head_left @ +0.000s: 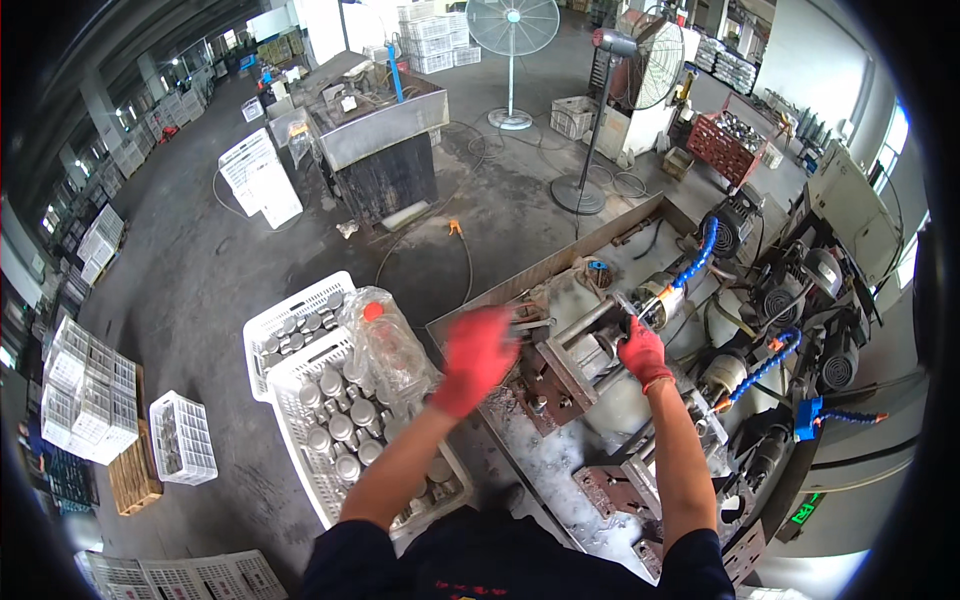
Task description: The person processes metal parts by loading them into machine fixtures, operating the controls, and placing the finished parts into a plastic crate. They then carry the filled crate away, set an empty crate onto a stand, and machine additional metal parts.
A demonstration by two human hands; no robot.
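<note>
My left hand [478,362], in a red glove, is smeared by motion above the near-left edge of the machine's tray; its fingers cannot be made out. My right hand [643,354], also red-gloved, is closed at the machine's clamping fixture, beside a round metal part [606,342]. What its fingers wrap round is mostly hidden. The brown steel fixture block [556,385] lies between both hands. To the left, a white plastic crate [290,440] holds several round-headed metal parts [341,427], and a clear plastic bag with a red cap [373,311] rests on its far corner.
A second white crate [262,330] of parts adjoins the first. Blue coolant hoses [708,245] and motors [780,303] crowd the machine's right side. Whitish fluid lies in its tray [545,460]. Beyond stand a metal workbench [385,130] and a pedestal fan [512,60].
</note>
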